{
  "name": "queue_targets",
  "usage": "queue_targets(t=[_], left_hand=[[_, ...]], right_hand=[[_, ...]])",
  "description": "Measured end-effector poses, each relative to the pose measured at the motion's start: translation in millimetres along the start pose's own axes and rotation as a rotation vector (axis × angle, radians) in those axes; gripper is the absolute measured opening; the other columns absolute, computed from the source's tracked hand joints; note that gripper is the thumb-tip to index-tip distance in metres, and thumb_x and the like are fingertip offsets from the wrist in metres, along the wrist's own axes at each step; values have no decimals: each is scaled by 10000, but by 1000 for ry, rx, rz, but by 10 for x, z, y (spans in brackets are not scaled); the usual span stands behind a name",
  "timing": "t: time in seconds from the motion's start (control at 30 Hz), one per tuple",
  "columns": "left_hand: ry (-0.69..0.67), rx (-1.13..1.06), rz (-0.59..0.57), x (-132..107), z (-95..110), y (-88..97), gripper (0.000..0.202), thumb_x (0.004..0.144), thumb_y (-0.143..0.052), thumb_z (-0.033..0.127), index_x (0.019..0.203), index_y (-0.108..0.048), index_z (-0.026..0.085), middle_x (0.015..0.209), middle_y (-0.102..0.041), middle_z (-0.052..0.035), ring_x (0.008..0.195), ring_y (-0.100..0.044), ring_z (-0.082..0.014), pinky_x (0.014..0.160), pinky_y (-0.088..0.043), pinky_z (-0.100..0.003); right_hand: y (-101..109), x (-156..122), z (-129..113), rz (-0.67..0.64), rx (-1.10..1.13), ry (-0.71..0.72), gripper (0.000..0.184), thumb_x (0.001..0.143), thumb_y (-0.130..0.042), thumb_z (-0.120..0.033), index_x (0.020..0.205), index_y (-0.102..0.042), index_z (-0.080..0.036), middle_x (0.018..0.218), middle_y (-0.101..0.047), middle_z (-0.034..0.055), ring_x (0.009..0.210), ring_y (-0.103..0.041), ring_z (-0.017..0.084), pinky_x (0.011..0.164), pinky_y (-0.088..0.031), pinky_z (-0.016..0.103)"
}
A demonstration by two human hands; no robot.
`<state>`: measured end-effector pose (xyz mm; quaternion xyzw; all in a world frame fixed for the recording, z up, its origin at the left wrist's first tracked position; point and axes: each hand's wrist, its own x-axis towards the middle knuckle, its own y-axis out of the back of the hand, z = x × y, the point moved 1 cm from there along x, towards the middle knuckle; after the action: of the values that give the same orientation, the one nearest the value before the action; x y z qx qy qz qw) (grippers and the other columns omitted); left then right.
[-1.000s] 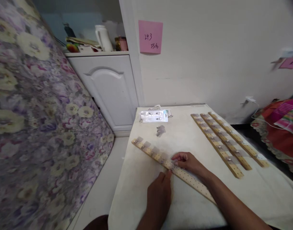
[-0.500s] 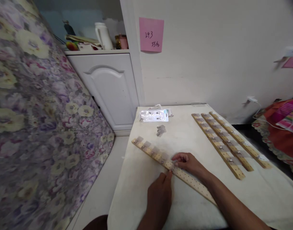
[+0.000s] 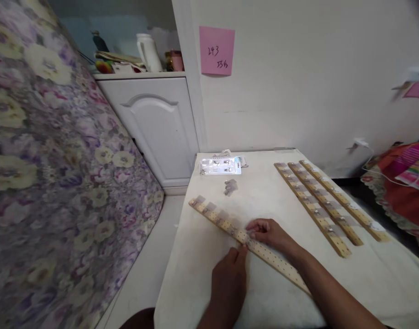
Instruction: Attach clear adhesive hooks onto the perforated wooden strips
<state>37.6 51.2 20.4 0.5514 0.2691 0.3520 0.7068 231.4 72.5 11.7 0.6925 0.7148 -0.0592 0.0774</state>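
Pinching a clear piece (image 3: 248,238) at a wooden strip (image 3: 276,261), right hand (image 3: 270,233), left hand (image 3: 230,273) at its near edge, grip unclear, pink note (image 3: 216,55) reading "243", tabletop (image 3: 260,194) stretching to three strips (image 3: 320,196)

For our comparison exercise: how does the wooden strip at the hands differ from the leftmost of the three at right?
The leftmost strip carries clear tabs along most of its length; the handled strip has a long stretch without them at lower right. The handled strip lies more sideways in view; the leftmost strip runs more steeply. Both are pale wood and lie on the table.
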Motion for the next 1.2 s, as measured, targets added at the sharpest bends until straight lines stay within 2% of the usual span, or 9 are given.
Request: queue_targets(t=[0.43,0.67,0.83,1.03,1.2], left_hand=[[-20,35,31,-10,-9,-47,405,922,-358,153,1297,-454,271,930,-605,-29,777,-589,-154,666,-452,-241],[-69,148,50,-38,-5,-138,435,907,-390,107,1329,-417,210,940,-606,-57,794,-591,-168,674,-483,-272],[-99,213,55,-56,-7,-189,503,873,-405,54,1357,-374,185,950,-596,-67,795,-585,-180,670,-499,-296],[-104,230,36,-56,-10,-189,486,886,-406,77,1354,-378,203,947,-595,-59,791,-580,-176,668,-491,-291],[-120,180,67,-42,-21,-176,455,893,-398,76,1331,-403,198,951,-591,-54,793,-578,-172,676,-485,-289]], right_hand=[[-18,23,82,-4,3,5,279,653,-736,-266,894,-640,-165,684,-556,-35,626,-507,98,587,-374,228],[-35,23,67,12,-4,-2,279,627,-745,-260,872,-640,-175,677,-552,-37,623,-512,104,592,-390,236],[-39,36,32,21,-5,-12,269,601,-747,-238,838,-637,-173,657,-541,-46,606,-496,96,568,-375,227],[-27,63,17,20,-7,-12,271,565,-751,-200,802,-623,-168,636,-518,-58,572,-469,81,540,-357,217],[-29,74,6,22,-42,-47,281,556,-749,-215,795,-606,-174,622,-509,-62,518,-441,67,476,-323,203]])
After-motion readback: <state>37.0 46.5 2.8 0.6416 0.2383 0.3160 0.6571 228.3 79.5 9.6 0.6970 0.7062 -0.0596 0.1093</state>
